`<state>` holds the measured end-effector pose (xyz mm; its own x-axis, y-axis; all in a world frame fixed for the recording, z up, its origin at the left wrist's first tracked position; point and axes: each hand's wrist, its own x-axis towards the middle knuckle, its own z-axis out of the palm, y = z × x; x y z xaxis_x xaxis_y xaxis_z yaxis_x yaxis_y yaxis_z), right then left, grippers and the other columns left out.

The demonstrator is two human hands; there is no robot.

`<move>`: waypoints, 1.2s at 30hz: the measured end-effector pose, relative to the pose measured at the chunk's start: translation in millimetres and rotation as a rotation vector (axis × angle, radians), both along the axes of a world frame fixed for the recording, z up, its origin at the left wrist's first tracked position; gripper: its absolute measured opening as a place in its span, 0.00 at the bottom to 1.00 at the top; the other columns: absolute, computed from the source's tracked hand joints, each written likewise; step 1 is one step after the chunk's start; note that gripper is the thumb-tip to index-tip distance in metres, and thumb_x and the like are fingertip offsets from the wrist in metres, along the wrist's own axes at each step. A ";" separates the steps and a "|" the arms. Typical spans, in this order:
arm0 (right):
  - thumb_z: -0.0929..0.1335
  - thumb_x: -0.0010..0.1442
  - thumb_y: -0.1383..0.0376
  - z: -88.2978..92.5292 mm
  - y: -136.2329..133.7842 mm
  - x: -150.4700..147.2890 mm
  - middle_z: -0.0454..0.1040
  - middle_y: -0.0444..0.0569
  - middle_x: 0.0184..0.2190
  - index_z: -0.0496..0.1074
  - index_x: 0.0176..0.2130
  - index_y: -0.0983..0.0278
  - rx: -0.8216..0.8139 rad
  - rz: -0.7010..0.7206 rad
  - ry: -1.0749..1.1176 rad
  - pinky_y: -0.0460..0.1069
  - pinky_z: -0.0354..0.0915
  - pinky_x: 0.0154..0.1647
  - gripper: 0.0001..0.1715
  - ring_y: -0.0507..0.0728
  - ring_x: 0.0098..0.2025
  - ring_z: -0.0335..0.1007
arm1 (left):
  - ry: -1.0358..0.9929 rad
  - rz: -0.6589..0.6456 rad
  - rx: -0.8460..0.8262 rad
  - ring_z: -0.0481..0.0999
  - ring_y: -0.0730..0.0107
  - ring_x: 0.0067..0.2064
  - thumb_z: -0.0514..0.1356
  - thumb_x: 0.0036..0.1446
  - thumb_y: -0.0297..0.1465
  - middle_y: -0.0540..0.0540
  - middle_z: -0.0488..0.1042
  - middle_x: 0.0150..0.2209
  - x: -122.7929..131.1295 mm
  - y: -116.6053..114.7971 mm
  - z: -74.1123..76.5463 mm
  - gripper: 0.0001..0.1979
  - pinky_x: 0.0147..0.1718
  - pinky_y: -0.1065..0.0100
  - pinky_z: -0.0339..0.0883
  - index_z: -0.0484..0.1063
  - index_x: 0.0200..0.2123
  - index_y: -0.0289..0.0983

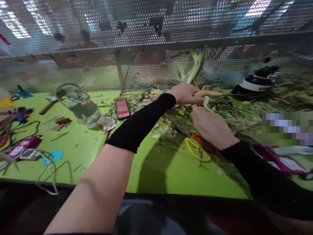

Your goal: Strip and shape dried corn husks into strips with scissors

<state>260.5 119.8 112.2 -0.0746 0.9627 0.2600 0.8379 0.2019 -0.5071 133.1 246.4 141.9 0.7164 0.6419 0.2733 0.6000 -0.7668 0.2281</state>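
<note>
While a glass jar (pixel 81 106) lies tilted on the green table (pixel 161 173) at the far left, next to cables and small tools, the work is done further to the right. A pale stalk (pixel 207 93) is held above the table by the left hand (pixel 184 94), whose fingers are closed around its end. Long green leaves are seen rising behind this hand. Just below, the right hand (pixel 210 125) is curled around the lower part of the same plant; how tightly cannot be told. Yellow-handled scissors (pixel 195 147) are left lying under the right hand, among cut leaves.
</note>
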 end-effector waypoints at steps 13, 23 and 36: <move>0.60 0.77 0.65 -5.2 -23.7 -67.6 0.41 0.32 0.18 0.55 0.30 0.58 -0.265 0.140 1.739 0.40 0.47 0.16 0.21 0.49 0.18 0.33 | -0.139 -0.242 -0.024 0.62 0.69 0.29 0.54 0.66 0.45 0.49 0.62 0.23 -1.0 7.5 -4.0 0.21 0.33 0.63 0.50 0.62 0.23 0.40; 0.67 0.66 0.36 -18.5 -21.7 -23.3 0.70 0.44 0.24 0.74 0.34 0.60 -0.490 0.152 1.323 0.49 0.72 0.29 0.31 0.54 0.27 0.70 | -0.344 -0.262 -0.177 0.76 0.62 0.43 0.45 0.72 0.54 0.42 0.78 0.39 -45.4 -24.3 0.5 0.30 0.44 0.63 0.64 0.75 0.39 0.37; 0.75 0.56 0.54 -29.7 11.0 -11.7 0.82 0.52 0.44 0.72 0.42 0.60 0.220 0.015 0.569 0.62 0.71 0.56 0.17 0.64 0.47 0.77 | -0.357 -0.247 -0.231 0.71 0.64 0.39 0.60 0.68 0.46 0.46 0.70 0.37 -44.1 -34.7 6.0 0.16 0.45 0.58 0.66 0.67 0.39 0.39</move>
<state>248.8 130.9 82.6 0.1210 0.8816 0.4562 0.4441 0.3630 -0.8192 89.0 211.7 147.9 0.7424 0.5370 0.4005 0.2593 -0.7816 0.5673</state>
